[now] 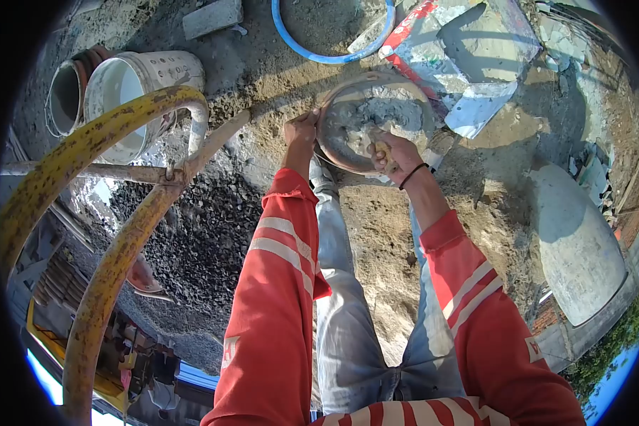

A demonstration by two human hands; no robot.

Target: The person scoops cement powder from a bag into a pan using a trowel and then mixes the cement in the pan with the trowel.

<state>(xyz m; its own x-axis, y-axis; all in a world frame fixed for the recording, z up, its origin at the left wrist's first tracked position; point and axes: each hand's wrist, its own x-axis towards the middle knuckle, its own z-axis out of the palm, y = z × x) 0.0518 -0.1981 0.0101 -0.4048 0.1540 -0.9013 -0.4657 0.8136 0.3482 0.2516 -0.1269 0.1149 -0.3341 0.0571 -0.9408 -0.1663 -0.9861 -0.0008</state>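
A round basin (325,135) of wet grey mortar (397,113) stands on the ground in front of my feet. My left hand (302,128) is closed on the left side of its rim. Over the near right part of the basin, my right hand (399,156) is wrapped round the light wooden handle of a trowel (383,155). The trowel's blade is mostly hidden by the mortar and cannot be made out clearly.
Left of me are yellow rusty metal tubes (121,248), a white bucket (181,69), and dark gravel (199,234). A blue hoop (284,35) and a mortar-smeared sheet (433,67) lie beyond the basin. A big pale curved piece (575,241) lies at right.
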